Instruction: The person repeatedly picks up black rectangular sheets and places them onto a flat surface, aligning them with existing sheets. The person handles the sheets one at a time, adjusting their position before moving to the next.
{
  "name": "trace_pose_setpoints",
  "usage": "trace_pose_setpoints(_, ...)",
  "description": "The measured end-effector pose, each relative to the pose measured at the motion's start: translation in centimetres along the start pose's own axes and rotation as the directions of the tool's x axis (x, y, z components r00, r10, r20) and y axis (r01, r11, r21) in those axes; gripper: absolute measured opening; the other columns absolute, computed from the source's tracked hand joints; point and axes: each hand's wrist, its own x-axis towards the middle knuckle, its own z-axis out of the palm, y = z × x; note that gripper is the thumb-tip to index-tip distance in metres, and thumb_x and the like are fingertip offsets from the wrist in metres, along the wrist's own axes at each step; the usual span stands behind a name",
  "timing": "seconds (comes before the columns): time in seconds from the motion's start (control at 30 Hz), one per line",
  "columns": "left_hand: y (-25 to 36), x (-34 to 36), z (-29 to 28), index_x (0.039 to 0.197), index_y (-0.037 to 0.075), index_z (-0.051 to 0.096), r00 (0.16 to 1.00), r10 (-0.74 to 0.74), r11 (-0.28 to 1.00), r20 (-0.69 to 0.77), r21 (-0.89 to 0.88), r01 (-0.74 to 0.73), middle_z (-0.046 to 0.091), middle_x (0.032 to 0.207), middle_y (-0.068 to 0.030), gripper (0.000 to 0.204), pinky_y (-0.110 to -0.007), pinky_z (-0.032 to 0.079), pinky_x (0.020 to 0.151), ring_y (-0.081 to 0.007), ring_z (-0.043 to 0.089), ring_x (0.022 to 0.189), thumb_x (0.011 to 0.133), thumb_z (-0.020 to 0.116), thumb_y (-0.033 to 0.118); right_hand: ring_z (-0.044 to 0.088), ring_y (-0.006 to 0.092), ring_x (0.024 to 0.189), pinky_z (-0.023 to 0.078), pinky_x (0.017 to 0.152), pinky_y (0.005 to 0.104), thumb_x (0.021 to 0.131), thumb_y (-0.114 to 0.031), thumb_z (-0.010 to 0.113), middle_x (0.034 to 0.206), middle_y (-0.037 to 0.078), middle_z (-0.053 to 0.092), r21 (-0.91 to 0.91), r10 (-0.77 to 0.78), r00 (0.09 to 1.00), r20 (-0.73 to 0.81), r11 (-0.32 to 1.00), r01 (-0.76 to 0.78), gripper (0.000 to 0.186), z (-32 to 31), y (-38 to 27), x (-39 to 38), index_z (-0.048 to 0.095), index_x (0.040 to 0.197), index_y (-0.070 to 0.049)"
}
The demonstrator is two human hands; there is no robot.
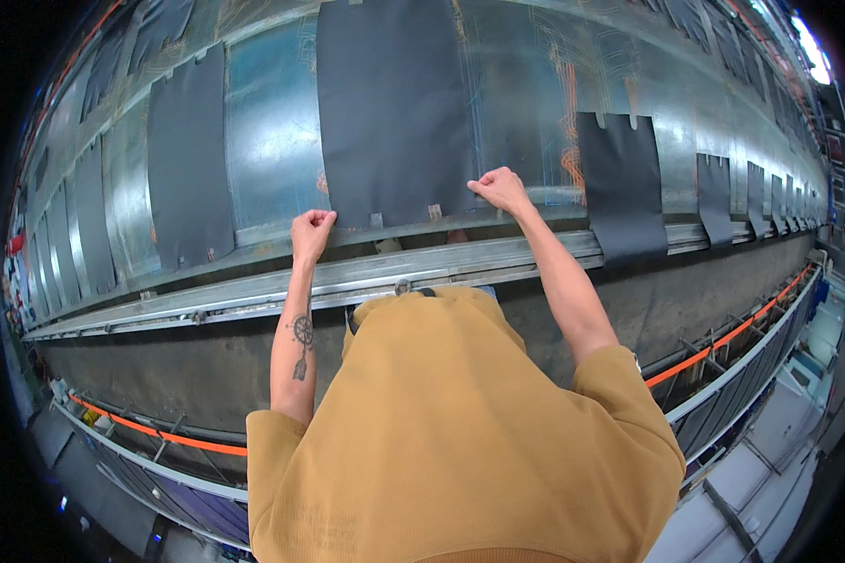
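Note:
A long dark grey sheet (394,113) lies flat before me on a long shiny metal surface (270,131). Its near edge has small notches with bits of tape-like material in them. At the sheet's near left corner, my left hand (312,232) is closed, thumb and fingertips pinching the edge. My right hand (501,190) pinches the right edge close to the near right corner. The fingertips hide just how much of the sheet each hand grips.
More dark sheets lie in rows, one on the left (190,164) and a notched one on the right (623,178) that hangs over the metal rail (441,277). Behind me runs a railing with an orange strip (188,441).

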Motion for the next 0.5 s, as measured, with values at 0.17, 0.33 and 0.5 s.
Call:
trace_pose_setpoints(0.17, 0.4, -0.1, 0.3, 0.089, -0.002, 0.077, 0.999, 0.013, 1.000, -0.029, 0.009, -0.013, 0.066, 0.067, -0.0018, 0.030, -0.030, 0.048, 0.061, -0.0096, 0.057, 0.063, 0.087, 0.081, 0.028, 0.075, 0.0256, 0.087, 0.057, 0.084, 0.0380, 0.082, -0.045, 0.081, 0.086, 0.012, 0.078, -0.004, -0.055, 0.998, -0.010, 0.998, 0.055, 0.041, -3.0, -2.1, 5.5, 0.082, 0.094, -0.006)
trace_pose_setpoints(0.33, 0.4, 0.1, 0.5, 0.090, -0.003, 0.077, 0.999, -0.020, 1.000, -0.031, 0.017, 0.020, 0.066, 0.067, -0.0016, 0.028, -0.029, 0.047, 0.061, -0.0089, 0.056, 0.063, 0.088, 0.081, 0.025, 0.074, 0.0228, 0.085, 0.057, 0.083, 0.0364, 0.082, -0.043, 0.081, 0.088, 0.010, 0.078, 0.050, -0.137, 0.988, -0.069, 0.989, 0.140, 0.039, -6.5, -4.8, 13.9, 0.082, 0.097, -0.007)
trace_pose_setpoints(0.5, 0.4, 0.2, 0.7, 0.088, -0.003, 0.077, 0.999, -0.036, 0.998, -0.037, -0.050, 0.034, 0.063, 0.067, 0.0015, 0.024, -0.026, 0.045, 0.060, -0.0061, 0.052, 0.063, 0.089, 0.081, 0.020, 0.068, 0.0134, 0.068, 0.055, 0.068, 0.0302, 0.083, -0.036, 0.082, 0.081, 0.005, 0.075, 0.266, -0.103, 0.993, -0.056, 0.957, 0.115, 0.034, -9.8, -8.1, 22.6, 0.081, 0.096, -0.005)
